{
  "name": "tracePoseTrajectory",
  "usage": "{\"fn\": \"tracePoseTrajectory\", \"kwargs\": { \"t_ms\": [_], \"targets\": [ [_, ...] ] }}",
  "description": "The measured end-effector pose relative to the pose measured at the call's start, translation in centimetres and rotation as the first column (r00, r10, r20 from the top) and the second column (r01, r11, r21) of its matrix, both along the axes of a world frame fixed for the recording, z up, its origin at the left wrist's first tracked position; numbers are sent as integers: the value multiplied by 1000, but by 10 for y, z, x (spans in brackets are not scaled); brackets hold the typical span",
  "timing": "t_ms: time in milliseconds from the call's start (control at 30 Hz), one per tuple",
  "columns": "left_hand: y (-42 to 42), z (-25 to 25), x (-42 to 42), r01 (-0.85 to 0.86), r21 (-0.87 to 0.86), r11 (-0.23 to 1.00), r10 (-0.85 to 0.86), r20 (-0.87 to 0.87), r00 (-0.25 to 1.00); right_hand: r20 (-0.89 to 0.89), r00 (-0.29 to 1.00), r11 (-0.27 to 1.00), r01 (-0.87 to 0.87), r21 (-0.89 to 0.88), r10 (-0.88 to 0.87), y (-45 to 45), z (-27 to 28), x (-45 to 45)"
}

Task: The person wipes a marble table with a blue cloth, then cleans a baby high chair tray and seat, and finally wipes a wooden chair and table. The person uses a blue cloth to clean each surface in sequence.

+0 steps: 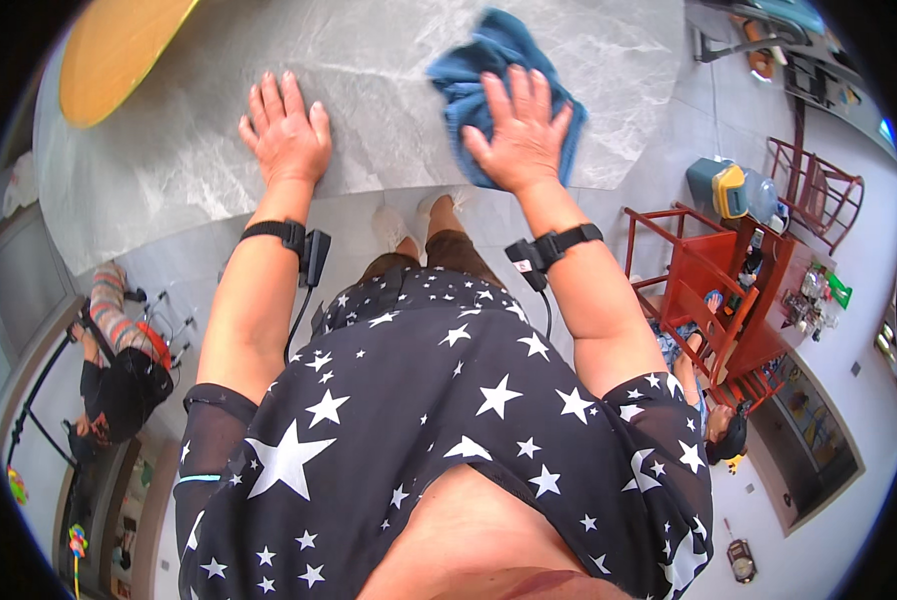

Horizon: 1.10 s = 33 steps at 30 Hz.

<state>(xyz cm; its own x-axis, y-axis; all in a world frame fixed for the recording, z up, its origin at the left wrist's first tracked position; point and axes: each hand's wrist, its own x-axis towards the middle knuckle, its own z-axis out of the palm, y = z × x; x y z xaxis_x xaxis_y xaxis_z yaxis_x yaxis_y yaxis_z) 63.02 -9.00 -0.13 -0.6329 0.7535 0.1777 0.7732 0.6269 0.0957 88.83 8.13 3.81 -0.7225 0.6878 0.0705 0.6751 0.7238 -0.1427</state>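
Observation:
A grey marble-patterned tabletop point(373, 142) spans the upper part of the head view. My left hand point(287, 139) lies palm down on it with the fingers spread, holding nothing. To its right, my right hand point(520, 135) presses flat, fingers spread, on a crumpled blue cloth point(486, 56). The cloth lies near the table's front edge and sticks out around the hand; the part beneath the palm is hidden. Each wrist wears a black strap with a small black device and a cable.
A yellow rounded board or mat point(118, 60) lies at the table's upper left. Red wooden chairs point(700, 262) and a red side table point(782, 300) with bottles and glassware stand at right. One person point(130, 390) is at left, another point(718, 427) at right.

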Motion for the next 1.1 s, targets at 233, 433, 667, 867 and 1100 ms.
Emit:
{"fn": "tracePoseTrajectory", "kwargs": {
  "t_ms": [233, 433, 667, 867, 1100],
  "targets": [
    [0, -3, 4, 0, -38, 999, -1, -19, 1000, 77, 926, 928, 363, 85, -369, 48, -12, 60],
    [-4, -8, 5, -19, -61, 998, 20, 12, 1000, 89, 923, 925, 363, 112, -373, 50, -16, 54],
    [-8, -18, 2, -6, 1, 1000, 5, 21, 1000, 77, 924, 926, 368, 78, -374, 58, -20, 47],
    [7, -33, 11, -178, 102, 979, 164, 131, 978, 46, 963, 964, 267, 1, -267, 74, -20, 53],
    [113, -40, 122, -341, -34, 939, 343, 116, 932, 47, 998, 993, -38, -116, 44, 115, -16, 74]
  ]
}}
